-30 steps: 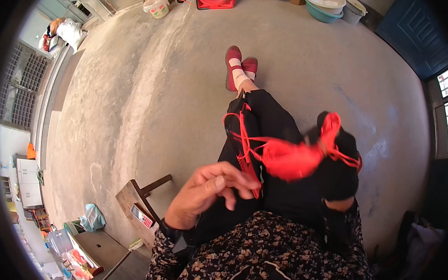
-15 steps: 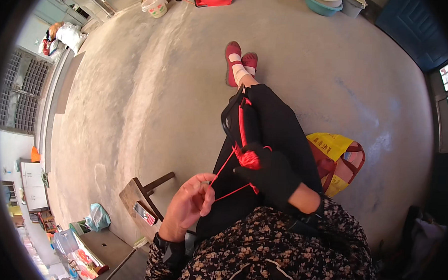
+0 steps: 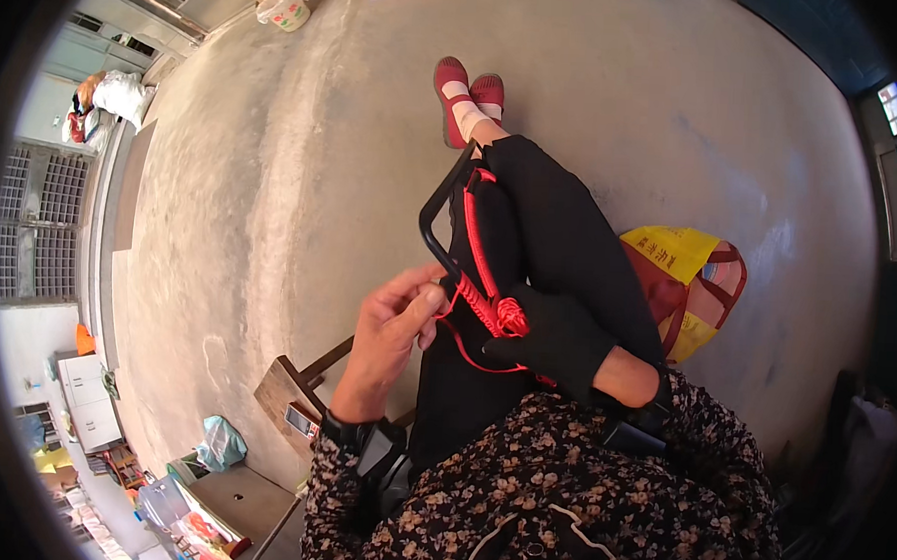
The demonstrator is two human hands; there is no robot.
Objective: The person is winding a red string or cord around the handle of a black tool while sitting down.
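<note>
Across my lap lies a black bent-bar frame (image 3: 429, 219) with a black padded piece edged in red (image 3: 474, 226). Red cord (image 3: 476, 299) is wound in tight turns along part of the frame. My right hand (image 3: 571, 345), in a black glove, is closed round the lower end of the piece, beside a bunched red cord bundle (image 3: 510, 319). My bare left hand (image 3: 388, 329) pinches a strand of the cord close against the bar. A slack loop of cord (image 3: 475, 361) hangs between both hands. The right fingertips are partly hidden.
Left of my knees stands a small wooden stool (image 3: 288, 393) with a phone (image 3: 301, 420) on it. A red and yellow bag (image 3: 681, 280) sits on the floor to my right. My outstretched feet wear red shoes (image 3: 449, 95). A white bucket (image 3: 283, 9) stands far off.
My left hand has moved up and forward to the black bar. The cord, taut between the hands before, now hangs in a slack curve. The frame's bar shows more to the left.
</note>
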